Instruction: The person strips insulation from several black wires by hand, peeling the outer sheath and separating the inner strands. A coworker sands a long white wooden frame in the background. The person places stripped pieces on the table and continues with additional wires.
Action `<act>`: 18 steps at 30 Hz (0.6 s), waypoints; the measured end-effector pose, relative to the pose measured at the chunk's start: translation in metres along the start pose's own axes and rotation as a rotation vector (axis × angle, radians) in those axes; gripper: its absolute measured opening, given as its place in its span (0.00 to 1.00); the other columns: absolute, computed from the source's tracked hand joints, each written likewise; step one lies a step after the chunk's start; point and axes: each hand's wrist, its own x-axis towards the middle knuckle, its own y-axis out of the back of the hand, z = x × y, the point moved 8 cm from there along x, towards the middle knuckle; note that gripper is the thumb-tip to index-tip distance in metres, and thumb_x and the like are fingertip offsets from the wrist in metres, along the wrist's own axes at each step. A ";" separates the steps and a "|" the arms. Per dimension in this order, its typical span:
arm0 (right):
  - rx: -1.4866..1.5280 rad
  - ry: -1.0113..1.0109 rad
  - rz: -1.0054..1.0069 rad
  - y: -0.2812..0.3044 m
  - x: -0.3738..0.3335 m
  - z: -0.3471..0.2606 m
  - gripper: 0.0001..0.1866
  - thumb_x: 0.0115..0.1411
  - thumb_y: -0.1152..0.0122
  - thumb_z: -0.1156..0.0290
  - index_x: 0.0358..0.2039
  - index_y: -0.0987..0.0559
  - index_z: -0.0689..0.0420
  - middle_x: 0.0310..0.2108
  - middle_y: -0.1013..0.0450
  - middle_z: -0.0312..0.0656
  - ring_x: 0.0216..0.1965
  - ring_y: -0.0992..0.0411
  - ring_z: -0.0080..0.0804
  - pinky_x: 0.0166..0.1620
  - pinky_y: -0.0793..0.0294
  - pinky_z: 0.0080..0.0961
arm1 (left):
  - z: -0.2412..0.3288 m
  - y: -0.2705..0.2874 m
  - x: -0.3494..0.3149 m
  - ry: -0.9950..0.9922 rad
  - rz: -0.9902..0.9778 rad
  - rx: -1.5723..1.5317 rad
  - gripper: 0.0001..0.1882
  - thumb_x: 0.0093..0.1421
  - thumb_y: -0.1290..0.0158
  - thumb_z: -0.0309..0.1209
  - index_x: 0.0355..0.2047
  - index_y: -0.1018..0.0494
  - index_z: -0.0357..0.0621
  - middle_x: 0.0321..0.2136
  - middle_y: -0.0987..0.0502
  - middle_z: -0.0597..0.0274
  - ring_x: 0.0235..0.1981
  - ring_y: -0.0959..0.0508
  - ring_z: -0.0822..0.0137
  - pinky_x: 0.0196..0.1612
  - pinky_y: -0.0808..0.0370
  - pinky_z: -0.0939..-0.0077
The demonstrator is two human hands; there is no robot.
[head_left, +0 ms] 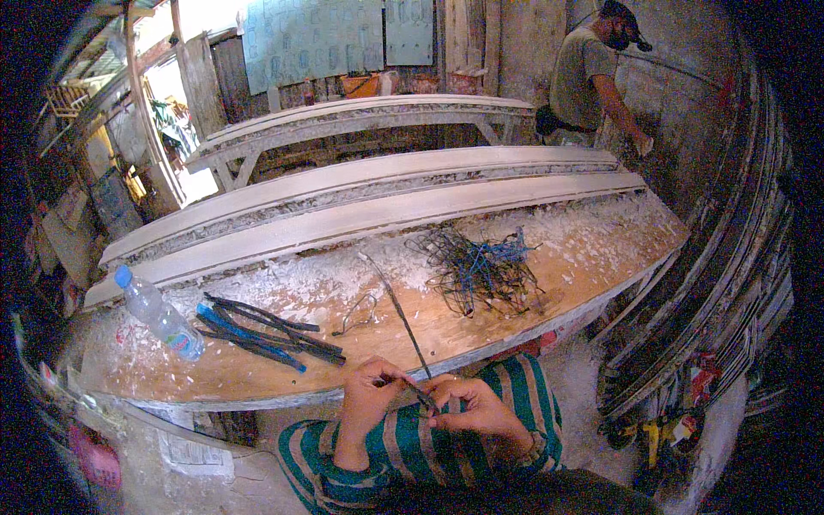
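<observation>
My left hand and my right hand meet above my lap at the table's near edge. Between them the fingers of both pinch a short dark strip. A long thin dark strand runs across the table toward my right hand; whether it joins the strip is unclear. Left of my hands lies a loose bundle of black and blue strips. Beyond my right hand is a tangled heap of dark and blue strands. One small curled strand rests between bundle and heap.
The wooden table is strewn with white flakes. A clear plastic bottle with a blue cap lies at its left. Long pale boards run along the far side, with a bench behind. Another person stands at the far right, near long stacked strips.
</observation>
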 end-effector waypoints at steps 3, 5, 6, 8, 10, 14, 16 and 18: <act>0.097 -0.040 0.218 0.016 -0.001 0.011 0.08 0.43 0.36 0.80 0.24 0.27 0.58 0.30 0.28 0.39 0.40 0.32 0.31 0.45 0.36 0.26 | 0.016 -0.011 -0.003 -0.038 -0.146 0.065 0.04 0.44 0.43 0.20 0.22 0.27 0.40 0.22 0.29 0.66 0.26 0.29 0.74 0.28 0.34 0.82; 0.052 -0.032 0.438 0.034 -0.004 0.013 0.09 0.44 0.38 0.80 0.25 0.29 0.59 0.28 0.30 0.38 0.36 0.32 0.27 0.41 0.35 0.23 | 0.021 -0.020 -0.006 -0.018 -0.226 0.053 0.04 0.45 0.42 0.22 0.21 0.27 0.40 0.22 0.30 0.66 0.26 0.30 0.74 0.28 0.34 0.82; 0.014 -0.022 0.553 0.043 -0.007 0.012 0.09 0.45 0.38 0.81 0.25 0.30 0.59 0.26 0.30 0.38 0.33 0.32 0.25 0.39 0.34 0.21 | 0.025 -0.029 -0.009 -0.032 -0.316 0.040 0.05 0.45 0.42 0.24 0.21 0.28 0.40 0.22 0.30 0.67 0.25 0.30 0.74 0.28 0.34 0.82; -0.047 -0.130 0.731 0.057 -0.016 0.016 0.08 0.47 0.40 0.81 0.24 0.31 0.59 0.25 0.32 0.36 0.30 0.34 0.22 0.36 0.35 0.18 | 0.031 -0.049 -0.017 -0.077 -0.476 0.035 0.07 0.46 0.41 0.27 0.21 0.29 0.39 0.22 0.31 0.67 0.25 0.31 0.74 0.28 0.34 0.82; -0.174 -0.171 0.807 0.063 -0.021 0.013 0.05 0.51 0.44 0.79 0.25 0.32 0.60 0.24 0.33 0.34 0.28 0.36 0.19 0.33 0.36 0.16 | 0.041 -0.067 -0.025 -0.200 -0.549 -0.011 0.09 0.47 0.41 0.30 0.22 0.29 0.40 0.21 0.31 0.68 0.25 0.31 0.75 0.28 0.34 0.82; -0.260 -0.055 0.862 0.065 -0.022 0.006 0.04 0.53 0.47 0.79 0.31 0.29 0.60 0.25 0.33 0.35 0.29 0.36 0.21 0.34 0.36 0.16 | 0.034 -0.075 -0.026 -0.140 -0.537 -0.039 0.12 0.48 0.41 0.35 0.21 0.32 0.41 0.20 0.33 0.67 0.23 0.32 0.76 0.26 0.35 0.82; -0.102 -0.099 0.829 0.065 -0.018 0.021 0.06 0.53 0.48 0.78 0.33 0.27 0.60 0.26 0.32 0.37 0.30 0.35 0.23 0.36 0.36 0.18 | 0.027 -0.064 -0.021 -0.086 -0.479 0.002 0.12 0.47 0.41 0.34 0.19 0.33 0.42 0.19 0.33 0.67 0.22 0.33 0.77 0.25 0.35 0.82; -0.258 -0.077 0.716 0.063 -0.012 0.021 0.06 0.52 0.46 0.78 0.33 0.25 0.59 0.30 0.31 0.39 0.33 0.33 0.26 0.39 0.35 0.20 | 0.024 -0.047 -0.016 -0.104 -0.376 0.107 0.12 0.47 0.40 0.32 0.18 0.34 0.42 0.18 0.34 0.68 0.21 0.34 0.77 0.24 0.36 0.82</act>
